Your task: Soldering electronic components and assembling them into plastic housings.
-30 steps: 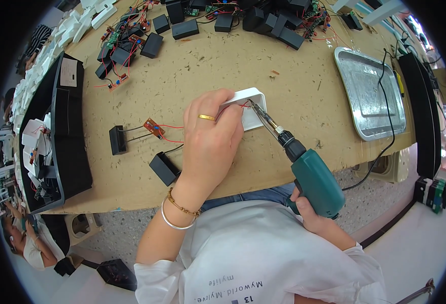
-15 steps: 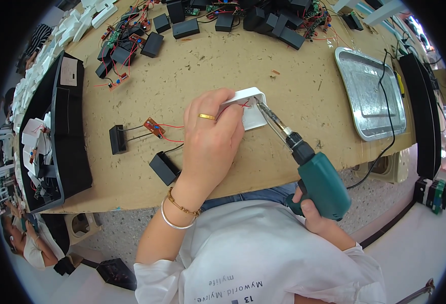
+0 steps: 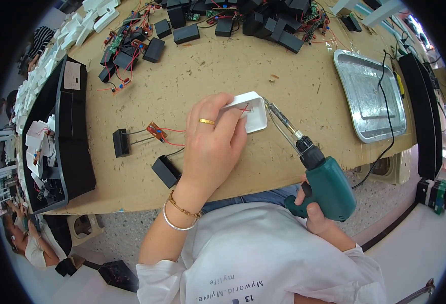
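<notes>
My left hand [image 3: 213, 137] is closed around a white plastic case [image 3: 257, 119], its open side showing red wires inside. Those wires run left from under the hand to a small brown circuit board [image 3: 156, 131], which is wired to a black box [image 3: 121, 142]. A second black box [image 3: 166, 171] lies beside my left wrist, with a dark wire. My right hand [image 3: 316, 215] grips the handle of a green gun-shaped soldering iron [image 3: 330, 188]. Its metal tip is just right of the case's edge, slightly apart from it.
Black boxes [image 3: 186, 34] and wired circuit boards are piled along the far side. A metal tray [image 3: 372, 96] with a black cable across it lies right. At left stands a black bin [image 3: 75, 126] of white cases, with more white pieces [image 3: 76, 33] beyond. Another person sits far left.
The soldering iron has moved right, its tip leaving the inside of the white case. The case has tilted so that more of its inside shows.
</notes>
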Demonstrator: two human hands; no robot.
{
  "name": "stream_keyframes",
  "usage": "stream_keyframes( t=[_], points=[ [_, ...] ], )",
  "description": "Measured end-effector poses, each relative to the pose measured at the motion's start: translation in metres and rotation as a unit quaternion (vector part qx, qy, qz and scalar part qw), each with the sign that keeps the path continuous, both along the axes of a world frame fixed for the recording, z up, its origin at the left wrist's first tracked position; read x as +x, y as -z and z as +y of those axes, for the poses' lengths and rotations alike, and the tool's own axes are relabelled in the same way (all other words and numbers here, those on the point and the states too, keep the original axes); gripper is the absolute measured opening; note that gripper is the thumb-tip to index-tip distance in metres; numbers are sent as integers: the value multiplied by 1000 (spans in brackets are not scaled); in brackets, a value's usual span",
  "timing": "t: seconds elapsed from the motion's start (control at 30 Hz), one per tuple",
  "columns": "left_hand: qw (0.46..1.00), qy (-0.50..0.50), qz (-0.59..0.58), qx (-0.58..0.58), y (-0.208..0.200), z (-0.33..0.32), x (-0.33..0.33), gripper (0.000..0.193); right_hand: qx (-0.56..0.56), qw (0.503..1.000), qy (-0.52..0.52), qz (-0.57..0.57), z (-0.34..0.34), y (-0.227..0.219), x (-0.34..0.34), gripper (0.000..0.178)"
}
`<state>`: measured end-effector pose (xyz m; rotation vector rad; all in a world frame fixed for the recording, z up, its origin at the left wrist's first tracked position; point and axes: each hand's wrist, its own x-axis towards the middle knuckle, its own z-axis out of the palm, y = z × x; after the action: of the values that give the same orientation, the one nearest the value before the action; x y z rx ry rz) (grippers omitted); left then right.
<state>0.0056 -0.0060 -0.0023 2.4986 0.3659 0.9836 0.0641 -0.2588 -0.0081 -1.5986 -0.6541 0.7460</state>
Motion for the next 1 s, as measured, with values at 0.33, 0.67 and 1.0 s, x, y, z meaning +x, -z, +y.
stream_keyframes(
  t=[0.33,0.67,1.0],
  points=[
    [974,-56,217,15,-45,13,-27,65,79,996,45,27,12,-1,-1,63],
    [887,-362,-70,-279,-177,130,-167,44,161,970,135,125,26,-16,32,58],
    [836,-421,294,194,-173,227,-129,66,293,904,27,310,49,-2,76,50]
  ],
)
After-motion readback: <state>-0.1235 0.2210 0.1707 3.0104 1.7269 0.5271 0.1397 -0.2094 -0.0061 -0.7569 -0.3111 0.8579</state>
